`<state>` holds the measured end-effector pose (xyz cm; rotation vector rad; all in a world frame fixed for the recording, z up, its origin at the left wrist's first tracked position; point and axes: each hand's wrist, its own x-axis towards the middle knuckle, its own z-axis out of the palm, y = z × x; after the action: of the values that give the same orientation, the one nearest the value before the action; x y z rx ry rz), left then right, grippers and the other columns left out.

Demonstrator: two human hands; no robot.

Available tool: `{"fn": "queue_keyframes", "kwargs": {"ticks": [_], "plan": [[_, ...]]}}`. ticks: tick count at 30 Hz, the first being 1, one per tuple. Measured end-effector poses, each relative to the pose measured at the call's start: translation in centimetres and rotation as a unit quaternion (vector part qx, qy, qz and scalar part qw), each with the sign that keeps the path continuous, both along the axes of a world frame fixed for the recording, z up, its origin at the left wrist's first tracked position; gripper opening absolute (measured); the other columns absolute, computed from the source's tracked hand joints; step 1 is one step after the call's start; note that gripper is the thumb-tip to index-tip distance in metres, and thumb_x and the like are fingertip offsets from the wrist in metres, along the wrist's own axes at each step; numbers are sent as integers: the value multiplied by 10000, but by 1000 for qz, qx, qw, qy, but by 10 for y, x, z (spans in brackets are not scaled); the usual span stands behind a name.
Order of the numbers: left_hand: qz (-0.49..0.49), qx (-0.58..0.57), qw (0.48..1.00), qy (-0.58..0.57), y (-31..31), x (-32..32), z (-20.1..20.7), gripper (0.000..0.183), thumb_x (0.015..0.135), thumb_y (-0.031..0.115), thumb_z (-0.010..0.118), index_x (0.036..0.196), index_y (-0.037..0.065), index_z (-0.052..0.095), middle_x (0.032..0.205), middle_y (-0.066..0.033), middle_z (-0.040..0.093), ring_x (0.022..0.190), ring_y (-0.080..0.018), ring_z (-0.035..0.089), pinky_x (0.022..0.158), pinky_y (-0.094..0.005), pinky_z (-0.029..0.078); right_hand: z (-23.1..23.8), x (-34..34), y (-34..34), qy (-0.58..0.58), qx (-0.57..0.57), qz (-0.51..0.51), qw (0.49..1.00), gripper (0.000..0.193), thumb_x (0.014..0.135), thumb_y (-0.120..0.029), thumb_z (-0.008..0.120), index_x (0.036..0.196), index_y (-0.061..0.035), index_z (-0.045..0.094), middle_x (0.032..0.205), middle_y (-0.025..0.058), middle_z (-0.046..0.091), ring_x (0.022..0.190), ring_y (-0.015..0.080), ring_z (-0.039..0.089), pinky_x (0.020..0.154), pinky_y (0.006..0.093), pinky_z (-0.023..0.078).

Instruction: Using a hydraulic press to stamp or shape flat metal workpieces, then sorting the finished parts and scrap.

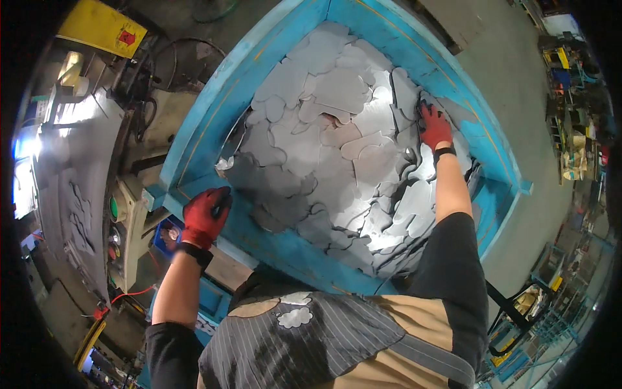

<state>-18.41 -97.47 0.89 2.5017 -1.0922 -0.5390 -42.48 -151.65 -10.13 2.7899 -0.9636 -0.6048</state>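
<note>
Plates [343, 159] lie under the right hand [435, 128], apart from the left hand [206, 217].

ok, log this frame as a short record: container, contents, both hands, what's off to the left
container: blue bin, in front of the person
contents: flat grey pieces, rounded outlines, overlapping in a heap
left hand: red-and-black glove, at the rim near the bin's left corner; grip unclear
right hand: red glove, inside the bin, at the heap's right side; grip unclear
off left: control box with green button
</note>
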Motion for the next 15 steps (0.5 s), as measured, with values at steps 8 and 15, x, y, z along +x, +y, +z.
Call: {"fn": "queue_keyframes", "kwargs": {"ticks": [8,15], "plan": [[13,-22,1000,14,3,1,-3,255,762,173,613,1015,143,614,926,-64,619,843,-274,599,722,-359,482,58,-4,-54,-134,-35,-106,985,565,763,-192,557,1295,-185,368,1185,168,488,1047,361,504,854,461,440],[21,-15,999,24,9,0,-3,266,761,185,610,1021,131,610,925,-82,616,846,-284,591,734,-365,473,39,-2,-31,-65,-35,-42,996,688,722,-314,590,1338,-181,316,1202,193,482,1038,388,500,915,473,394]]}}
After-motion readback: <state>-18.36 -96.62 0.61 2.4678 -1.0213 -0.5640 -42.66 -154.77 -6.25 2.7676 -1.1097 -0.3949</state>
